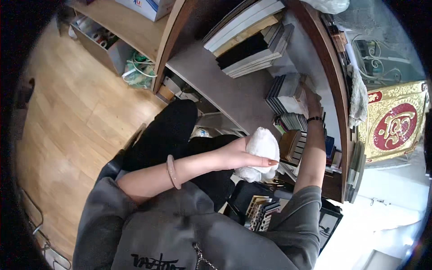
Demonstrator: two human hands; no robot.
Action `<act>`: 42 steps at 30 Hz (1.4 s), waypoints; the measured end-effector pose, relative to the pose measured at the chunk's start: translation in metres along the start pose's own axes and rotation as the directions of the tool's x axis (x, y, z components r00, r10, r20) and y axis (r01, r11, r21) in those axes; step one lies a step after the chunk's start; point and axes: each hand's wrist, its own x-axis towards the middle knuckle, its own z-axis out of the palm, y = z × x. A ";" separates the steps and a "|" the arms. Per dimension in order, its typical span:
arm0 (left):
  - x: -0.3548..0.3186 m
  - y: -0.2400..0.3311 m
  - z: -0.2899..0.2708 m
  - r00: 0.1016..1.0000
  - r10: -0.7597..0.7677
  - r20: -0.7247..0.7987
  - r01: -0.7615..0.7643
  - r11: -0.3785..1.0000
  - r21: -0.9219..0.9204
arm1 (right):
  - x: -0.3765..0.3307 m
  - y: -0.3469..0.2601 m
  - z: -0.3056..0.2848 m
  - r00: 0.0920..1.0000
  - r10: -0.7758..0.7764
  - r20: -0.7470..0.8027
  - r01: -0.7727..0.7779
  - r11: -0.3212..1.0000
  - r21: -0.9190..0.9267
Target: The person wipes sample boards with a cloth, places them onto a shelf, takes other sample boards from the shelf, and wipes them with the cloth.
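Note:
A bunched white cloth is gripped in my left hand, the thumb pressed along its side and the other fingers mostly hidden beneath it. This hand is in front of the shelf, a pale bangle on its wrist. My right hand reaches deep into the shelf and closes around the far end of a row of books with dark and pale covers; its fingertips are partly hidden there. A dark bracelet circles the right wrist.
The brown shelf board carries a leaning stack of white and black books. Beside my right forearm stands a brown box-like object. A gold and red panel is at right. A box of rolls is at the left.

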 end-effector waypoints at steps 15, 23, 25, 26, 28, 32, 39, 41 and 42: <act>-0.001 -0.035 0.016 0.997 0.049 0.067 -0.048 0.999 -0.025 | 0.080 0.042 -0.029 0.817 -0.561 0.133 0.577 0.798 -0.174; -0.001 -0.037 0.012 1.000 -0.007 0.027 0.006 0.999 0.046 | 0.077 0.026 -0.011 0.982 -0.186 0.039 0.152 0.895 0.420; -0.001 -0.036 0.012 1.000 -0.010 0.026 0.010 1.000 0.023 | 0.074 0.024 -0.012 0.937 -0.347 0.028 0.337 0.924 0.180; -0.001 -0.035 0.012 1.000 -0.014 0.028 0.014 1.000 0.025 | 0.073 0.025 -0.015 0.866 -0.497 0.057 0.501 0.862 -0.075; -0.002 -0.034 0.011 0.999 -0.022 0.034 0.021 1.000 0.014 | 0.072 0.026 -0.015 0.774 -0.620 0.127 0.624 0.716 -0.312; -0.001 -0.033 0.009 0.997 -0.058 0.045 0.057 0.998 0.013 | 0.077 0.026 -0.010 0.849 -0.526 0.054 0.525 0.851 0.020; 0.001 -0.030 0.013 0.995 -0.086 0.045 0.087 0.996 -0.021 | 0.097 0.024 -0.003 0.951 -0.307 0.027 0.238 0.787 0.569; 0.003 -0.035 0.013 0.997 -0.068 0.044 0.069 0.997 -0.023 | 0.094 0.021 -0.006 0.950 -0.311 0.016 0.251 0.795 0.553; 0.002 -0.037 0.013 0.997 -0.069 0.041 0.070 0.997 -0.025 | 0.090 0.011 -0.002 0.948 -0.319 0.010 0.263 0.801 0.538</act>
